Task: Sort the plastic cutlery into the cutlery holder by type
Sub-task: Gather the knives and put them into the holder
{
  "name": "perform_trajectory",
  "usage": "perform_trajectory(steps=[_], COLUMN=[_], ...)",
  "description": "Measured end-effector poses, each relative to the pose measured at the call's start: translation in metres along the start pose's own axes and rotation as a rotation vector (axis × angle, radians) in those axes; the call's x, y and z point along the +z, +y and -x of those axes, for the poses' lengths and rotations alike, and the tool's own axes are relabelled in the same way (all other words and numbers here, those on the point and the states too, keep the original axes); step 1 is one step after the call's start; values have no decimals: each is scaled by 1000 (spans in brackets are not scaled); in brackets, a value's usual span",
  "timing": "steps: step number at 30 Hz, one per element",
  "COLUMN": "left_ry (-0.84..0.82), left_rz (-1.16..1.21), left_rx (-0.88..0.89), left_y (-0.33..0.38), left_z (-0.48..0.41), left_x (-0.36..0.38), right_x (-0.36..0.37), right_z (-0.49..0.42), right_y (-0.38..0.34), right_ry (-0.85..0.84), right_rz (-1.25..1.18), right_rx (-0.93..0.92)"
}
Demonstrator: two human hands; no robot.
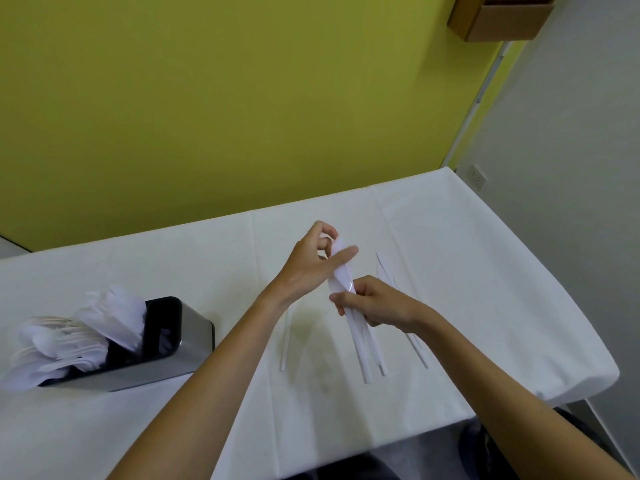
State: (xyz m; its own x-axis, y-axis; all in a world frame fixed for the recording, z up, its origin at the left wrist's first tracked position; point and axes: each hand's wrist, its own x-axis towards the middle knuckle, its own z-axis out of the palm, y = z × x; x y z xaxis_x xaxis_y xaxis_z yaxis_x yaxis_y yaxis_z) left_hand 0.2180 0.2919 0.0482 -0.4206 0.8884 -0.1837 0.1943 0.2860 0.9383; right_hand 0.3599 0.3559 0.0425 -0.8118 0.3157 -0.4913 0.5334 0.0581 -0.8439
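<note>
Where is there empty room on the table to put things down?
Bare cloth lies behind the cutlery holder toward the yellow wall, and at the far right corner of the table. Crowded: loose cutlery around the right hand gripping a cutlery bundle.

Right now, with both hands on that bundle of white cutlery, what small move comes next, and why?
Probably swing the bundle left toward the cutlery holder. The right hand grips its handles, the left hand pinches its upper ends, and the holder's rightmost compartment looks empty. Its type I cannot tell.
</note>
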Motion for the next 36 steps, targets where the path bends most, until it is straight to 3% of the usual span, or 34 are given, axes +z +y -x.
perform_trajectory(steps=[6, 10, 16, 23, 31, 36], left_ry=[402, 493, 536, 418, 466, 620], left_rz=[515, 869, 1001, 1054, 905, 710], left_rx=[-209, -326, -277, -204, -151, 69], left_y=[-18, -27, -24, -23, -17, -3], left_z=[19, 41, 44, 47, 52, 74], left_x=[14, 37, 36, 26, 12, -44], right_x=[-7, 4, 25, 32, 35, 50], right_z=[-9, -12, -8, 1, 1, -13], right_y=[-1, -7, -12, -13, -21, -51], right_ry=[494, 687, 648, 511, 504, 486], right_rz=[-353, -438, -552, -527, -549, -547], right_rx=[-78, -114, -134, -150, -172, -231])
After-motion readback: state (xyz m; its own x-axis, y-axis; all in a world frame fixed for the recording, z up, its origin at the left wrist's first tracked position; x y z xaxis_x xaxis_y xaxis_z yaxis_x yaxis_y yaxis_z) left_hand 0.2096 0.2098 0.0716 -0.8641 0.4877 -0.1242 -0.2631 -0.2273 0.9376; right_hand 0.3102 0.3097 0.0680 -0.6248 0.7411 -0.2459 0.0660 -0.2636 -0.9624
